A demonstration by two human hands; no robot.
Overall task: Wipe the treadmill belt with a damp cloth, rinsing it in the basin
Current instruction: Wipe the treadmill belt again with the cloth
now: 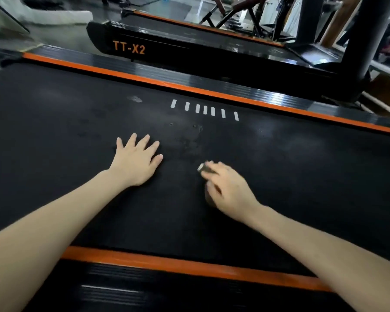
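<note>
Fingers [217, 169] of right hand [229, 189] curled over cloth [201, 167], on belt [54, 136].

Second treadmill [167, 55] behind, glossy grey floor [61, 39], possibly benches [232, 10] beyond

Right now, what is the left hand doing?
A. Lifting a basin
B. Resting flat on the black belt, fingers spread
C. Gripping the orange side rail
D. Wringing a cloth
B: the left hand lies palm-down with straight, spread fingers on the treadmill belt, holding nothing.
</note>
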